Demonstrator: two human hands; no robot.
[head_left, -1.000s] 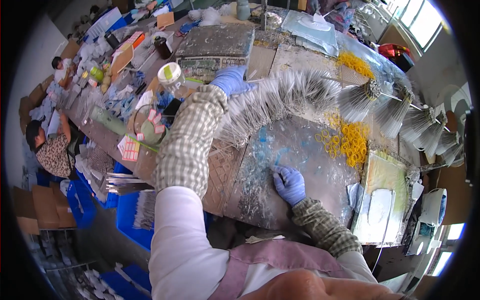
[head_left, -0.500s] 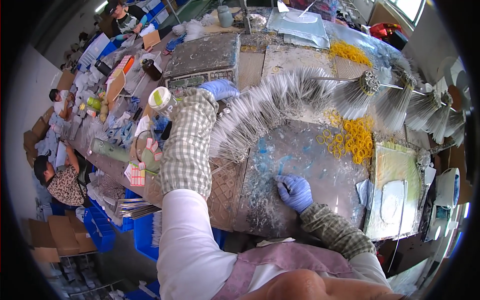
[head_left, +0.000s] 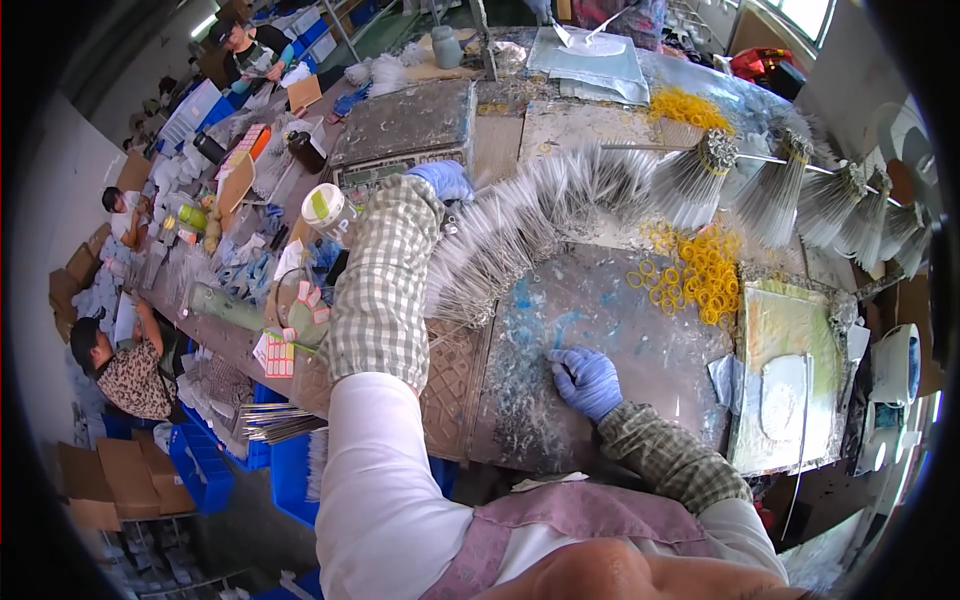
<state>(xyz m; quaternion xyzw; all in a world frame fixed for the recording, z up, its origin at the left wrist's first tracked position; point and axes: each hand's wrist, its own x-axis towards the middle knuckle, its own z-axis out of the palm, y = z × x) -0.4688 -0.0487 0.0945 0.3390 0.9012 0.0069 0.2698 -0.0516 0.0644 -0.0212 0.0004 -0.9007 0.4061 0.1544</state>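
Observation:
My left hand (head_left: pixel 443 181), in a blue glove, reaches out to the far left end of a long curved row of thin clear strands (head_left: pixel 540 215) with wire-like ends. Its back shows, but its fingertips are hidden, so I cannot make out a grip. Resting on the stained grey board (head_left: pixel 640 330), my right hand (head_left: pixel 588 383), also blue-gloved, has its fingers curled in with the thumb against them. Whatever might be inside it is out of sight. Beyond that hand lies a loose pile of yellow rubber bands (head_left: pixel 708 285).
Fanned bundles of strands (head_left: pixel 690 190) hang on a metal rod at the right. More yellow bands (head_left: pixel 690 107) lie farther back. A white lidded tub (head_left: pixel 328 210) stands beside my left sleeve. A pale panel (head_left: pixel 790 380) lies right. Other people (head_left: pixel 255 55) work at the left.
The view shifts slightly. Both my hands stay nearly in place, the right fingers a little more closed. At the far edge, another person's gloved hand and a white scraper come into view.

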